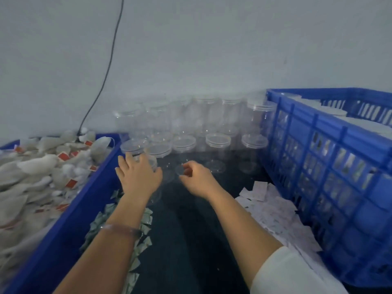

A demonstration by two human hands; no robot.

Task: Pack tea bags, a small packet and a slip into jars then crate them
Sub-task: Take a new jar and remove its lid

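Note:
Several clear plastic jars (218, 143) with clear lids stand in rows against the wall. My left hand (137, 175) grips one clear jar (156, 166) at the front left of the group. Just to its right, my right hand (196, 178) pinches a clear round lid (181, 169) with curled fingers. White tea bags (42, 177) with red tags fill a blue bin (84, 209) on the left. Small grey-green packets (142, 230) lie along that bin's wall under my left forearm. White paper slips (273, 209) are heaped at the right.
A tall blue slatted crate (328, 166) stands at the right and holds jars with white tops (331, 112). A black cable (106, 66) runs down the grey wall behind the tea bag bin. The dark tabletop (191, 230) lies between my arms.

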